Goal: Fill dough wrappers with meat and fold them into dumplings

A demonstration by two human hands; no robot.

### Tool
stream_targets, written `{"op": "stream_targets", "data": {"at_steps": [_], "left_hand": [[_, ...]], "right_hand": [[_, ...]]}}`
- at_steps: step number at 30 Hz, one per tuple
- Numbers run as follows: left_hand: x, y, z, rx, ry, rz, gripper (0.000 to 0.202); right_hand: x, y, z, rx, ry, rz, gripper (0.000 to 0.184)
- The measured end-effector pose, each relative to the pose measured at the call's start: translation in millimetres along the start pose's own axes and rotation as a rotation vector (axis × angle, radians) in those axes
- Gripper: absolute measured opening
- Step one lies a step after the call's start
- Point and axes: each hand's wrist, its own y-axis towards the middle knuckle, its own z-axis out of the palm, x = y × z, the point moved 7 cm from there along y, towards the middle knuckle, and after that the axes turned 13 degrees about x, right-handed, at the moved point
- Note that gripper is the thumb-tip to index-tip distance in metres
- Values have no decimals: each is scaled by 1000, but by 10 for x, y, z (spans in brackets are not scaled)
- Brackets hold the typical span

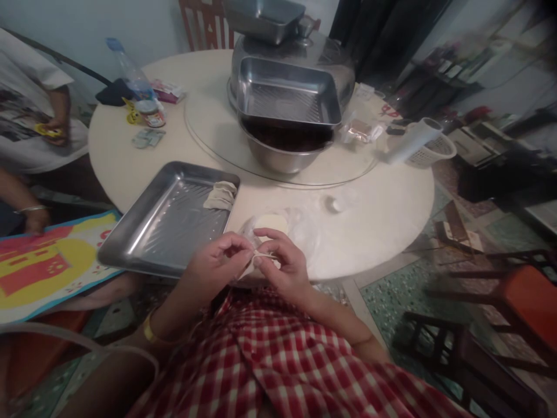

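- A folded dough wrapper (246,271) is pinched between my left hand (220,258) and right hand (286,268), at the near edge of the bench (378,226).
- Even, gentle pressure along the rim should, I judge, close it without tearing.
- Nearby, folded dumplings (221,195) line the right side of a steel tray (169,232).

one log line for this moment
left hand: pinching dough wrapper | right hand: pinching same wrapper | left-side tray: folded dough pieces
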Motion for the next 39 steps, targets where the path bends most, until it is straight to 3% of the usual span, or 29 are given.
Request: {"op": "stream_targets", "data": {"at_steps": [5, 11, 23, 28, 33, 39], "left_hand": [[33, -62, -9, 17, 11, 18, 17], [195, -136, -72, -54, 97, -24, 22], [-152, -235, -67, -123, 351, 281, 7], [-148, -211, -82, -112, 343, 221, 9], [-20, -210, -111, -126, 264, 88, 12], [11, -207, -125, -134, 232, 69, 13]], "right_hand": [[-36, -27, -21, -55, -30, -10, 4], [-35, -31, -34, -88, -52, -22, 5], [151, 41, 36, -27, -242, -171, 11], [229, 25, 96, 18, -288, -269, 12], [225, 32, 110, 60, -279, -265, 14], [231, 50, 122, 91, -210, -236, 10]]}}
